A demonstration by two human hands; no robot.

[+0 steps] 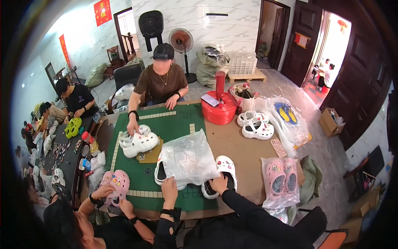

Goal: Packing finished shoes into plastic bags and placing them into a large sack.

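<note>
My left hand (169,191) is closed on the near edge of a clear plastic bag (188,155). A white clog (158,174) pokes out from the bag's left side, partly covered by it. My right hand (219,184) grips a second white clog (227,164) with small coloured charms on its top, at the bag's right edge. Its fingers reach into the shoe's opening and are partly hidden. Both clogs rest on the near side of the green mat (141,178).
Across the table a person handles white clogs (141,143); at my left another holds pink clogs (120,184). Bagged pink clogs (281,178), white clogs (257,126), a phone (278,147) and a red round container (218,110) are on the right side.
</note>
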